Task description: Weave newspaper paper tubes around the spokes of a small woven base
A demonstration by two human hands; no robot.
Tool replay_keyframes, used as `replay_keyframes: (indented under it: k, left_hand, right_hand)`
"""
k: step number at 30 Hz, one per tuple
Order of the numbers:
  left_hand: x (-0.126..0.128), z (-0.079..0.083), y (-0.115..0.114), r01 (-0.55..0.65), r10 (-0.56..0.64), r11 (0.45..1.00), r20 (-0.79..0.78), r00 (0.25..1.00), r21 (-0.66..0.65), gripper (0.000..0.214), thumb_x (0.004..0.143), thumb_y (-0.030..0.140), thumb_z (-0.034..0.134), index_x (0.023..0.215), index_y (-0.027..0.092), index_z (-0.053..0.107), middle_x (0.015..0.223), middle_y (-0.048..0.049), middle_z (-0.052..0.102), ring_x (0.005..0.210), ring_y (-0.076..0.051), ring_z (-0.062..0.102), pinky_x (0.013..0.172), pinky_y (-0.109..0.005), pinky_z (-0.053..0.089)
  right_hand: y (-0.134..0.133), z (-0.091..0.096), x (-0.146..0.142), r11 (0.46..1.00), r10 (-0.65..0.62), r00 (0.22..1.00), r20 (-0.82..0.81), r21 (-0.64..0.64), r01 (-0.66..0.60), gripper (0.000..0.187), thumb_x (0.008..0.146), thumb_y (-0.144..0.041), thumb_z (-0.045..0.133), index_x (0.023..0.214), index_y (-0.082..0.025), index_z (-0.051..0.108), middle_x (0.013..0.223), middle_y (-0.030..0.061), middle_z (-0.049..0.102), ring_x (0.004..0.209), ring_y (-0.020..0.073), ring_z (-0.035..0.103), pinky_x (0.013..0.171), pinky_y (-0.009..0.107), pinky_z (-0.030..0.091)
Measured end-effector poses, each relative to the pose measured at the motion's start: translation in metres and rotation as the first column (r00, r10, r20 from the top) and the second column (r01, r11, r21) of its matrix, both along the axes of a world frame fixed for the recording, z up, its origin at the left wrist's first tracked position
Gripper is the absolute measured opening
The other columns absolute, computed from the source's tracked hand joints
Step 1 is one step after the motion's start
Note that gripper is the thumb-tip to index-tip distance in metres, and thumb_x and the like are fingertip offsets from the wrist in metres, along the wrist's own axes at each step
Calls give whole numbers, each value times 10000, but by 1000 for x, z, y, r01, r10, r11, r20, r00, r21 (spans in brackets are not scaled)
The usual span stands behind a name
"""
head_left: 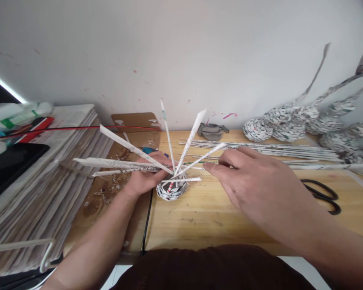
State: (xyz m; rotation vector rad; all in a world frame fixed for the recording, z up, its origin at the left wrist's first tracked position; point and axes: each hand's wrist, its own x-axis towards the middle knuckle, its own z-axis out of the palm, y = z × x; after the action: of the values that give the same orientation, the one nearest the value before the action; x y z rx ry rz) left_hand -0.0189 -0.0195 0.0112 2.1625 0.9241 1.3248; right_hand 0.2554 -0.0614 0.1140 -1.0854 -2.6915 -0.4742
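A small round basket woven from rolled newspaper (171,190) stands on the wooden table (199,217). Several paper tubes (130,148) fan out from it, up and to the left. My left hand (145,173) is closed around the basket's left side and the tubes there. My right hand (245,181) pinches the tip of one paper tube (204,158) that slants up to the right of the basket.
A tall stack of newspapers (39,181) fills the left side. Loose paper tubes (260,148) lie along the wall. Finished woven pieces (287,125) sit at the back right. Black scissors (325,195) lie to the right. A grey cloth (211,131) rests by the wall.
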Motion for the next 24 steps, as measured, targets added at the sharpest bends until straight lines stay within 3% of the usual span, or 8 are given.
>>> replay_keyframes:
  k: [9,18,24]
  left_hand:
    - [-1,0,0,-4,4,1000,32,999,25,76,839,209,731,879,196,793,849,-62,786,780,-209,711,729,-353,588]
    - [-10,-15,4,-18,21,1000,171,985,-20,92,789,236,806,878,261,813,826,-46,776,788,-227,695,759,-408,585]
    - [-9,-14,3,-25,35,998,209,977,-51,84,790,314,804,838,248,816,855,-54,778,825,-236,700,781,-413,582]
  right_hand:
    - [6,-1,-13,997,51,999,-15,-63,-52,263,843,-51,596,1031,-174,732,839,58,645,764,190,553,619,306,311]
    - [1,2,-2,999,33,996,-83,7,-32,265,866,-73,567,1056,-187,713,829,54,629,725,182,508,598,312,275]
    - [1,1,-7,999,50,989,-138,25,-47,242,863,-76,571,1009,-189,727,819,49,622,753,199,523,622,320,304]
